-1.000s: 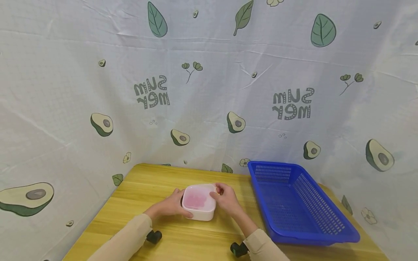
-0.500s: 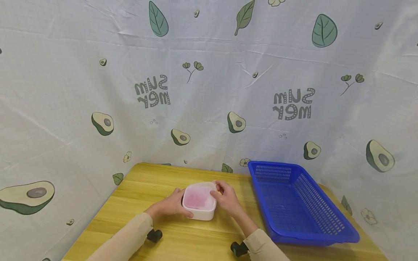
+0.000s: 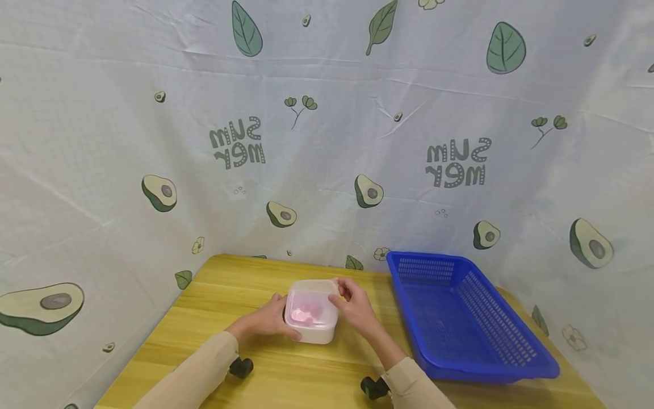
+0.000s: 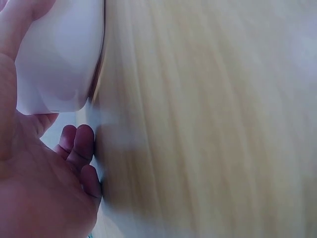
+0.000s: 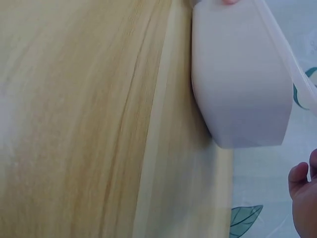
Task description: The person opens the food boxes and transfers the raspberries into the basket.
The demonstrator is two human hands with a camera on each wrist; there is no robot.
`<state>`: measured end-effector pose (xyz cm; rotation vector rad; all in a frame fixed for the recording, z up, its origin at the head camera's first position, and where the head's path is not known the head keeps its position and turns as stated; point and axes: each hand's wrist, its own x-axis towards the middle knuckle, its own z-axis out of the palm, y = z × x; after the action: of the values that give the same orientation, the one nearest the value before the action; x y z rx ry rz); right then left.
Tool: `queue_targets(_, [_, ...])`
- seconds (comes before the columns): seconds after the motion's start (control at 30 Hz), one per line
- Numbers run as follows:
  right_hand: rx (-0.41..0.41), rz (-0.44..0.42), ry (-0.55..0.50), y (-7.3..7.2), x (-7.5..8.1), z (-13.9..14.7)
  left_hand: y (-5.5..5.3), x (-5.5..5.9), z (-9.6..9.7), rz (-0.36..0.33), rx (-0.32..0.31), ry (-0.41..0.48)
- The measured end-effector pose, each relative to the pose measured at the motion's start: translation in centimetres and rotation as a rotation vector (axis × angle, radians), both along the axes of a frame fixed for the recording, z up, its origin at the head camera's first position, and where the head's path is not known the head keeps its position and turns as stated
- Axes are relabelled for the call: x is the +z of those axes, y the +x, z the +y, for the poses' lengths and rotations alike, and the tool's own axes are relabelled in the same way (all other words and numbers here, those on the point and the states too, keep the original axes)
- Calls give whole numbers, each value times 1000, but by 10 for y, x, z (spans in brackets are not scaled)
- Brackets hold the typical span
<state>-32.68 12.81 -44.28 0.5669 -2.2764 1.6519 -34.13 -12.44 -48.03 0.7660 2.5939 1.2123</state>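
Observation:
A white plastic food container [image 3: 315,335] sits on the wooden table, pink contents showing faintly through its translucent lid [image 3: 309,304]. My left hand [image 3: 265,319] grips the container's left side, with the thumb at the front. At the back right corner, my right hand [image 3: 356,309] pinches the lid's edge between thumb and fingers. In the right wrist view, the lid [image 5: 292,59] tilts away from the container's rim [image 5: 237,74], leaving a gap. The left wrist view has the container's wall [image 4: 62,59] against the left hand [image 4: 44,183], several fingertips loosely bent below it.
A blue perforated plastic basket [image 3: 490,372] stands on the right of the wooden table [image 3: 219,289]. Behind the table hangs a white cloth [image 3: 327,153] printed with avocados and leaves. Black mounts [image 3: 241,368] are strapped at both wrists.
The lid's back edge has risen, and its surface is tilted more. My right hand has moved up slightly with it. My left hand keeps its hold on the container.

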Motion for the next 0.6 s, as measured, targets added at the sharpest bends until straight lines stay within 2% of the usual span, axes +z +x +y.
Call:
queue_targets(0.17, [-20,-52,-15,16,21,-4,-1,-1,-1,2,0,-14])
queue_targets(0.37, [-63,-34,-38,3,8,-1,-3,-3,-2,-7,20,-23])
queue_targets(0.6, [-45,-18,-96,10,19,-2,0,-3,-1,-44,50,-11])
